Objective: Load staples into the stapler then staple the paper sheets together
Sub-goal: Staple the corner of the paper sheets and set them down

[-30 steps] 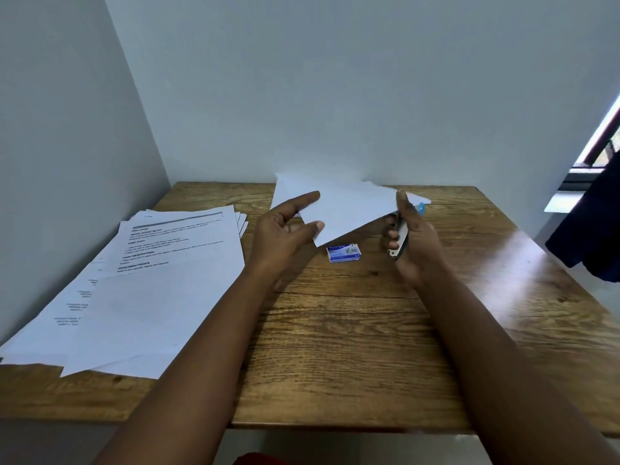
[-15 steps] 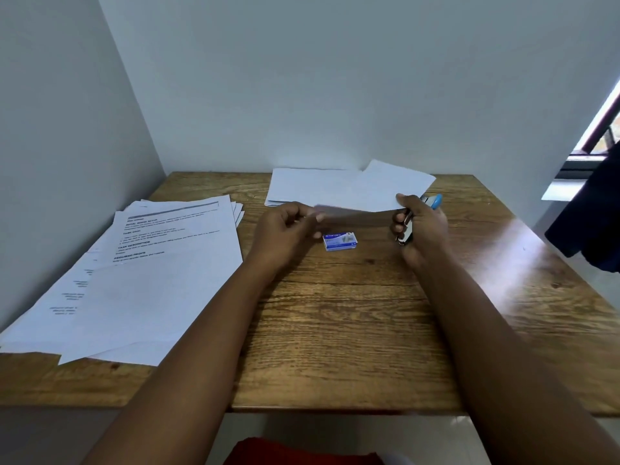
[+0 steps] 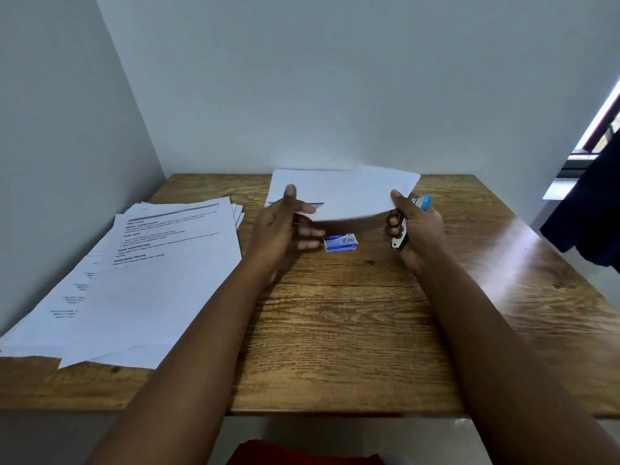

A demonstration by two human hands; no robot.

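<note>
Two hands hold white paper sheets (image 3: 352,199) above the staple box (image 3: 340,243): left hand (image 3: 281,229) fingers loosely spread, right hand (image 3: 416,229) also gripping the stapler (image 3: 407,223).

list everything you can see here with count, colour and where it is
held sheets: count unclear, white, lifted between both hands
stapler: one, silver and blue, in right hand
staple box: one, blue, table centre
printed paper pile: several sheets, white, table left
flat sheets: count unclear, white, table back
table: one, brown wood
dark cloth: one, navy, right edge
left hand: one, fingers blurred, at sheets' left edge
right hand: one, grips stapler, thumb on sheets
</note>
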